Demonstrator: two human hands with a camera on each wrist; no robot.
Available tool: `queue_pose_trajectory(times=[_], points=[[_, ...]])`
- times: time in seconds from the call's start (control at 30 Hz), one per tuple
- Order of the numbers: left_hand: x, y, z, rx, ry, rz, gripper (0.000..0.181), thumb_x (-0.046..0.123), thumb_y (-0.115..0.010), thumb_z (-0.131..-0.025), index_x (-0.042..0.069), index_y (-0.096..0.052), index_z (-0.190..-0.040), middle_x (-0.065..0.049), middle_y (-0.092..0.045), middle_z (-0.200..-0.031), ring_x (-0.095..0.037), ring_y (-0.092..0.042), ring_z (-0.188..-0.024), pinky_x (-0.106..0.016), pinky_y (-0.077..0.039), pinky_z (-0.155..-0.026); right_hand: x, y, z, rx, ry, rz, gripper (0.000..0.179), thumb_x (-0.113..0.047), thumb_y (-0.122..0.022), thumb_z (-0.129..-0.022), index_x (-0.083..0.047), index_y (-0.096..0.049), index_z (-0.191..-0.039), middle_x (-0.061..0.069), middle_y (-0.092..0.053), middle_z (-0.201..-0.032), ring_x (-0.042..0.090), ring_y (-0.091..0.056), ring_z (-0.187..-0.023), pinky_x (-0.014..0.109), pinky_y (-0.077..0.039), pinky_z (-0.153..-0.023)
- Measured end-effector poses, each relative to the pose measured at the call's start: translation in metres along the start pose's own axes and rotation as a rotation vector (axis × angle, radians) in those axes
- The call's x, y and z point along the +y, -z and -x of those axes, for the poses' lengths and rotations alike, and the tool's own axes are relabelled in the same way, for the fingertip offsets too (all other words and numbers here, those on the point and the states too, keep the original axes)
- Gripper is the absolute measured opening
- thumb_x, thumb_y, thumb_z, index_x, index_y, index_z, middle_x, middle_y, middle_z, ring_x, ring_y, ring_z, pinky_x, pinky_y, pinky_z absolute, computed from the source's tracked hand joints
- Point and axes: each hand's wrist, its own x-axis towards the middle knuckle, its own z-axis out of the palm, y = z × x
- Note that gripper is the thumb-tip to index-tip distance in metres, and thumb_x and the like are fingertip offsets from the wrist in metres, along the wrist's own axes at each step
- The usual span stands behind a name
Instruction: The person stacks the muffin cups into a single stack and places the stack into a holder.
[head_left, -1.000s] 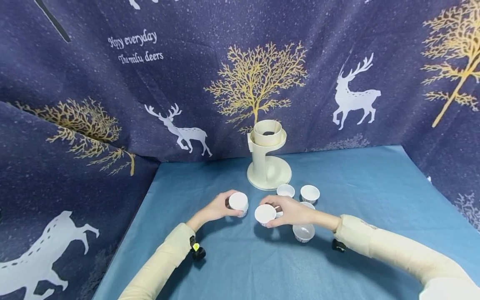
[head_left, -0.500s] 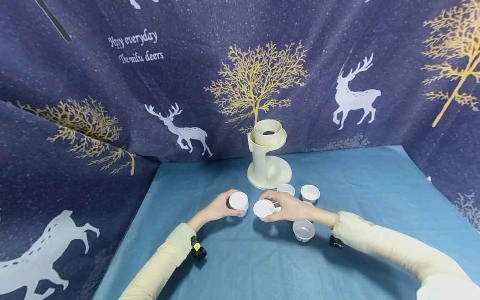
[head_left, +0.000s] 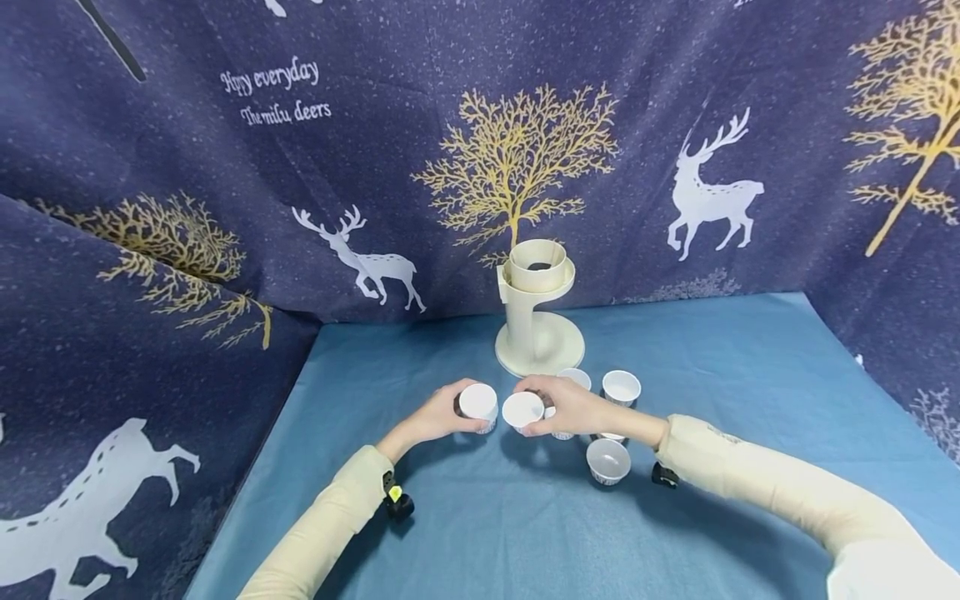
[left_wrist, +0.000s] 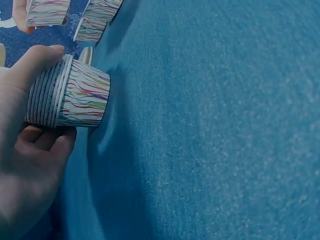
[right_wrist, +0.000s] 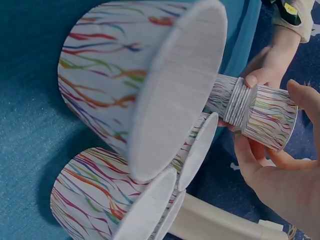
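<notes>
One blue cloth (head_left: 450,533) spreads below my hands, with a cream stand (head_left: 519,329) upright towards its back. Loose cups (head_left: 608,467) stand in front of that, to my right, mouths up. My left hand (head_left: 437,417) is wrapped round a stack of cups (left_wrist: 82,95), white with thin wavy lines in red, green, blue and purple, the rims packed into close ridges at the top. My right hand (head_left: 573,406) pinches a similarly patterned cup (right_wrist: 272,120) between thumb and fingers, near the stack but apart from it.

I can't count the loose cups: my right hand and wrist cover some, and the right wrist view cuts one off. Nor can I tell whether the stack's base touches the cloth.
</notes>
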Motion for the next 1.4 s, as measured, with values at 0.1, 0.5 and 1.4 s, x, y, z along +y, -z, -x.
queue_pose_trajectory(times=[0.1, 0.5, 1.4], points=[[-0.014, -0.004, -0.005, 0.010, 0.008, -0.002, 0.056, 0.018, -0.076, -0.074, 0.012, -0.050, -0.124, -0.007, -0.059, -0.115, -0.019, -0.056, -0.100, -0.035, -0.045, -0.085, 0.001, 0.000, -0.001, 0.007, -0.003, 0.013, 0.047, -0.029, -0.076, -0.073, -0.013, -0.057, -0.112, -0.001, -0.063, -0.105, 0.013, -0.059, -0.093, 0.025, -0.049, -0.078], [-0.022, -0.005, -0.006, 0.025, 0.001, 0.053, 0.056, 0.024, -0.078, -0.072, 0.016, -0.053, -0.120, -0.002, -0.060, -0.111, -0.015, -0.056, -0.096, -0.030, -0.046, -0.082, 0.003, -0.001, -0.006, -0.023, -0.009, -0.017, 0.048, -0.030, -0.075, -0.074, -0.013, -0.055, -0.114, -0.001, -0.063, -0.107, 0.014, -0.059, -0.095, 0.027, -0.050, -0.078], [0.007, 0.003, 0.003, -0.033, 0.014, 0.091, 0.054, 0.013, -0.075, -0.075, 0.006, -0.050, -0.123, -0.008, -0.058, -0.115, -0.014, -0.056, -0.096, -0.026, -0.046, -0.082, 0.002, -0.001, -0.016, -0.040, -0.014, 0.004, 0.049, -0.028, -0.072, -0.078, -0.009, -0.053, -0.119, 0.002, -0.059, -0.112, 0.014, -0.058, -0.101, 0.022, -0.049, -0.083]])
